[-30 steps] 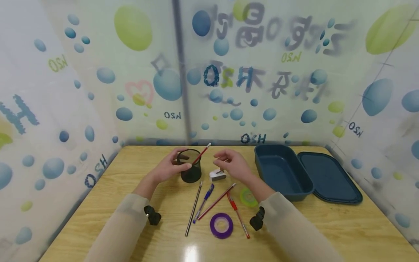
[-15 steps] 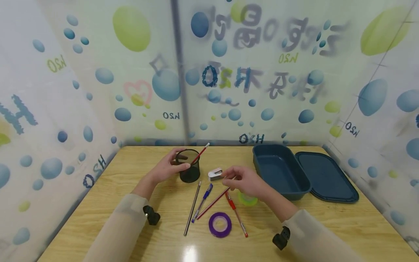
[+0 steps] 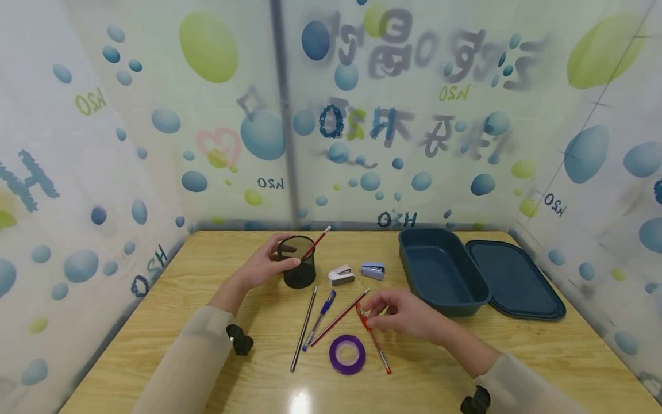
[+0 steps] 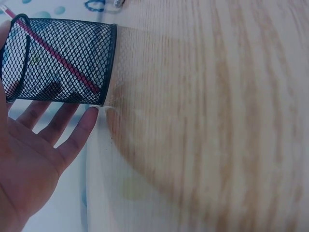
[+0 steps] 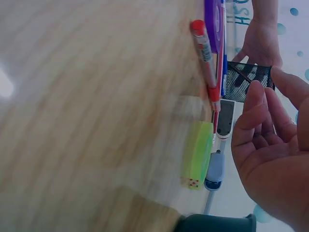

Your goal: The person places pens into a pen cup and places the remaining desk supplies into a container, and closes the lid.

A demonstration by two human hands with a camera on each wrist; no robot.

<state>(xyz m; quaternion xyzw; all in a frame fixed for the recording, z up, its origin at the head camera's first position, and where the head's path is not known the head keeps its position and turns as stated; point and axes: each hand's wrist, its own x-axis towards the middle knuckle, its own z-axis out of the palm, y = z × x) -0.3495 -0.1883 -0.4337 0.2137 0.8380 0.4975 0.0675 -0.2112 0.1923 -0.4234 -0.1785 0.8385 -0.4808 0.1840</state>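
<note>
My left hand [image 3: 258, 265] grips a black mesh pen holder [image 3: 300, 275] that stands upright, thumb in front and fingers behind. A red pencil [image 3: 320, 240] leans inside it, its eraser end above the rim. My right hand [image 3: 408, 313] hovers with loosely curled fingers and nothing between them, fingertips close to the upper part of a red pen [image 3: 381, 353]. Under that hand, hidden in the head view, a yellow-green tape roll [image 5: 198, 154] shows in the right wrist view. Left of the red pen lie another red pencil [image 3: 338, 319], a blue pen [image 3: 323, 313] and a dark striped pencil [image 3: 304, 330].
A purple tape roll [image 3: 347, 355] lies in front of the pens. Behind them sit a white stapler [image 3: 341, 276] and a blue stapler [image 3: 373, 271]. At the right stands a dark blue box [image 3: 483, 300], its lid [image 3: 522, 282] beside it. A printed curtain borders the table.
My right hand has moved from beside the white stapler toward the front right, to the red pen. The blue stapler has come into sight; the green tape is now covered. My left hand stays put.
</note>
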